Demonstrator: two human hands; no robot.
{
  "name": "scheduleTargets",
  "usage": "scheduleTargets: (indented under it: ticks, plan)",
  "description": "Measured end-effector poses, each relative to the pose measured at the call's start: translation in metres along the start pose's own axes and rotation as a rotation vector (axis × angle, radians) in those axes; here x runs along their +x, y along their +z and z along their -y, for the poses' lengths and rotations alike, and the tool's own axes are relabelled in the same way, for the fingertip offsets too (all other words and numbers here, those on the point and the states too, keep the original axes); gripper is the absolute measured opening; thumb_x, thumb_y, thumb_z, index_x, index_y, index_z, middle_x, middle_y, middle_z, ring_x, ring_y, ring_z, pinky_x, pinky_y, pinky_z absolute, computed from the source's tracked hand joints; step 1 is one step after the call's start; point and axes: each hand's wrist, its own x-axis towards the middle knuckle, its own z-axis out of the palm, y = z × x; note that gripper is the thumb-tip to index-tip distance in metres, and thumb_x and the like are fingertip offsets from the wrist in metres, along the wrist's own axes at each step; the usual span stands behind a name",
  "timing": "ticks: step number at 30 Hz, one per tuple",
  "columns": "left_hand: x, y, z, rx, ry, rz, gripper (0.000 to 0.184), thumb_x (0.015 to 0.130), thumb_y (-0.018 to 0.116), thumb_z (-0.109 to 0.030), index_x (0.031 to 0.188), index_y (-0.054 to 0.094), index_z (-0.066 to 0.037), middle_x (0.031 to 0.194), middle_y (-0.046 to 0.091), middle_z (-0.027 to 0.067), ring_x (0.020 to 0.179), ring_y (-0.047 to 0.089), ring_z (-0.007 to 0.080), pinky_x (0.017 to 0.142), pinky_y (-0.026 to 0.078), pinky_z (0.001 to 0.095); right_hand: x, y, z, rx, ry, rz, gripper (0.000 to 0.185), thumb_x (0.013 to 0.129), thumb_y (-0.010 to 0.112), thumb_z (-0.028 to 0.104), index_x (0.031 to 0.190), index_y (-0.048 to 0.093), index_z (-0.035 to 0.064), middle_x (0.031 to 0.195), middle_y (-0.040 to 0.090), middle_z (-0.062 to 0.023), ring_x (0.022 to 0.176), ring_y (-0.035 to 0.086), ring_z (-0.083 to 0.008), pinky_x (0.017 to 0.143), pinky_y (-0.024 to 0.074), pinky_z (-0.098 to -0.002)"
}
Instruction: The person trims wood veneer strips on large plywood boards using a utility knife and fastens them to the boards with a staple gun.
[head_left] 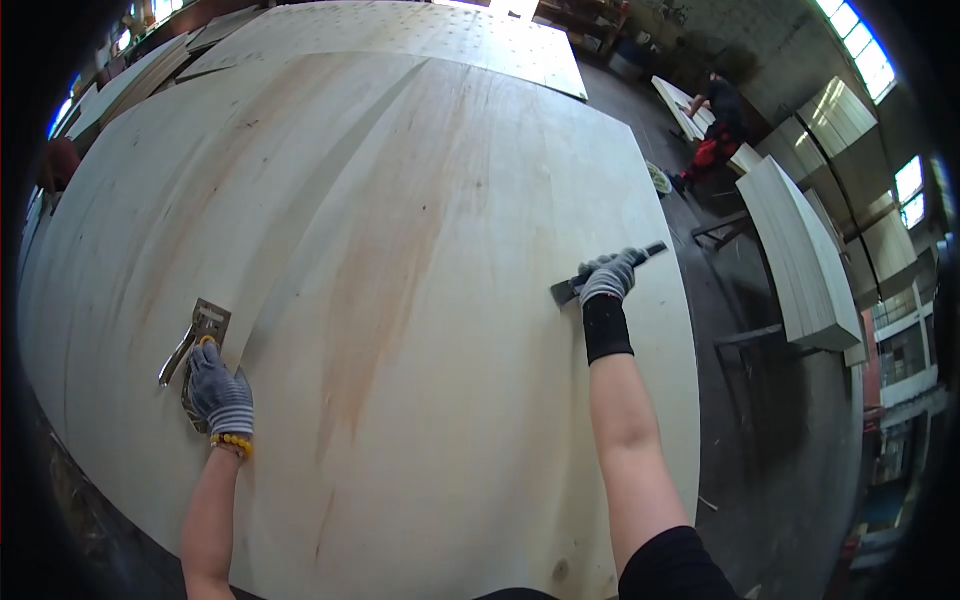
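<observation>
My left hand, in a grey glove with a yellow bead bracelet at the wrist, is closed around a metal staple gun. The staple gun lies at or just above the plywood sheet, towards its left side; whether it touches I cannot tell. Off to the right, my right hand, also gloved and with a black wristband, grips a scraper by its dark handle. Its flat blade points left and down, close to the wood. Brown streaks and small knots mark the sheet.
Behind the sheet lies another panel dotted with marks. A stack of boards rests on metal stands at the right. Farther back, a person in dark clothes leans over another board. More sheets are piled at the far left.
</observation>
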Motion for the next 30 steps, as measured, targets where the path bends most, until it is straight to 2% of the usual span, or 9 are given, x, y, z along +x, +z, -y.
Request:
scheduleTargets:
  ticks: [3,7,10,17,21,24,27,28,30]
  plan:
    - [-0.001,0.016,0.011,0.045,0.063,-0.082,0.062,0.067,0.069,-0.011,0.122,0.041,-0.001,0.123,0.045,0.0212,0.116,0.043,0.034,0.098,0.036,0.0386,-0.019,-0.027,0.0,-0.253,0.156,0.13,0.052,0.08,0.042,0.065,0.06,0.036,0.0176,0.047,0.038,0.0031,0.032,0.031,-0.016,0.034,0.0296,-0.0299]
    - [-0.002,0.021,0.012,0.05,0.081,-0.132,0.06,0.067,0.069,-0.011,0.12,0.043,-0.001,0.121,0.047,0.0207,0.113,0.044,0.0342,0.097,0.037,0.0388,0.017,-0.014,-0.001,0.304,0.114,-0.087,0.043,0.084,0.046,0.053,0.067,0.044,0.0136,0.05,0.044,0.0006,0.039,0.038,-0.0143,0.037,0.0334,-0.0292]
    - [0.0,0.012,0.005,0.037,0.061,-0.125,0.059,0.067,0.069,-0.012,0.118,0.044,-0.001,0.119,0.048,0.0204,0.112,0.045,0.0339,0.096,0.037,0.0387,0.045,-0.001,-0.001,0.343,-0.049,-0.28,0.04,0.081,0.054,0.048,0.075,0.049,0.0088,0.053,0.046,-0.0013,0.043,0.043,-0.0159,0.041,0.0392,-0.0317]
    - [-0.001,0.009,0.003,0.053,0.035,-0.104,0.06,0.067,0.069,-0.012,0.119,0.043,-0.002,0.12,0.047,0.0195,0.113,0.045,0.0337,0.096,0.037,0.0392,-0.022,-0.038,0.01,0.073,0.058,0.01,0.042,0.08,0.052,0.055,0.07,0.038,0.017,0.05,0.033,0.0033,0.035,0.031,-0.0123,0.035,0.0311,-0.0291]
    - [-0.002,0.019,0.009,0.077,0.058,-0.13,0.062,0.067,0.069,-0.012,0.121,0.041,-0.002,0.123,0.045,0.0197,0.115,0.043,0.0337,0.096,0.037,0.0405,-0.032,-0.02,0.019,-0.127,0.078,0.404,0.043,0.079,0.055,0.056,0.07,0.04,0.0168,0.047,0.031,0.0051,0.033,0.029,-0.011,0.031,0.0271,-0.0276]
    - [-0.003,0.021,0.008,0.074,0.069,-0.117,0.06,0.067,0.069,-0.012,0.12,0.042,-0.002,0.122,0.046,0.02,0.114,0.044,0.0336,0.096,0.037,0.0389,-0.042,-0.016,0.02,-0.3,-0.203,0.672,0.036,0.079,0.062,0.042,0.071,0.043,0.0129,0.047,0.035,0.0041,0.032,0.033,-0.01,0.029,0.0264,-0.0252]
    - [-0.002,0.015,0.006,0.046,0.074,-0.122,0.058,0.067,0.068,-0.012,0.118,0.043,-0.002,0.12,0.047,0.0192,0.112,0.046,0.033,0.095,0.038,0.0382,-0.042,-0.01,0.039,-0.926,-0.392,0.455,0.025,0.08,0.061,0.031,0.078,0.054,0.0068,0.049,0.043,0.0007,0.033,0.04,-0.0104,0.03,0.0336,-0.0274]
    - [-0.003,0.013,0.005,0.047,0.076,-0.129,0.056,0.068,0.068,-0.012,0.117,0.044,-0.002,0.119,0.048,0.0186,0.112,0.046,0.0326,0.094,0.039,0.0382,-0.017,-0.023,0.04,-1.419,-0.45,0.459,0.034,0.077,0.061,0.036,0.087,0.059,0.0037,0.062,0.058,-0.008,0.053,0.058,-0.0225,0.05,0.0478,-0.0367]
    - [-0.003,0.006,0.002,0.035,0.07,-0.13,0.053,0.068,0.066,-0.013,0.115,0.045,-0.002,0.118,0.049,0.0175,0.111,0.047,0.0318,0.092,0.04,0.0381,-0.028,-0.036,0.014,-1.901,-0.57,0.535,0.038,0.074,0.06,0.04,0.089,0.061,0.0048,0.075,0.063,-0.0156,0.074,0.062,-0.0311,0.069,0.0482,-0.0405]
